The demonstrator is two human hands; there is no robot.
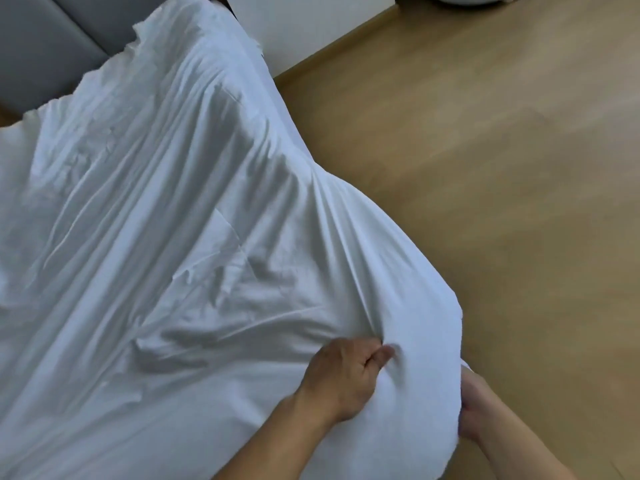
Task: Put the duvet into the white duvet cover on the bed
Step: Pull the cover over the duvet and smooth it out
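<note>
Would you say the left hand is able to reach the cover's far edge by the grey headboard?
Probably not: the left hand pinches the duvet cover at its near corner, and most of the cover lies between.

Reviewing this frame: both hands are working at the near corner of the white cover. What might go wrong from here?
1. The left hand pinches only a small bunch of the duvet cover, so it may hold fabric alone and let the filling slip out of the corner.
2. That corner bulges past the bed edge over the floor, and if the right hand loses its grip, it could slide down.
3. Long creases suggest uneven bunching inside.
</note>
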